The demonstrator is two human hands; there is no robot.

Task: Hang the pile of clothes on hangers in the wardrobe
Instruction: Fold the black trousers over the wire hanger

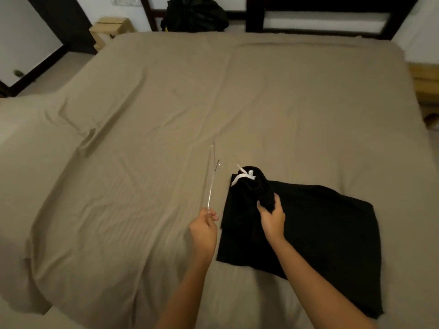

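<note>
The step in hand looks like getting one garment onto a hanger. A black garment (pixel 320 222) lies low and right of centre in the frame, spread on the tan sheet of the bed (pixel 166 103). Its upper end is bunched up and lifted, and a white drawstring (pixel 244 175) shows at the top of the bunch. The right hand (pixel 272 219) has its fingers curled round that bunched part and grips the cloth. Just to the left, the left hand (pixel 205 230) pinches the near end of a thin, pale hanger (pixel 211 184) between curled fingers. The hanger points up the frame, away from the person, and its hook end shows near the garment's drawstring end. Hanger and garment are just beside each other, and I cannot tell whether they touch.

No other clothes from a pile are visible, and the wardrobe is not in view. A dark bag (pixel 194 13) sits past the far edge of the bed, at the top centre.

The next move probably calls for bringing the hanger to the gripped end and draping or threading the cloth over it. The loose fabric may slide off so thin a frame.
</note>
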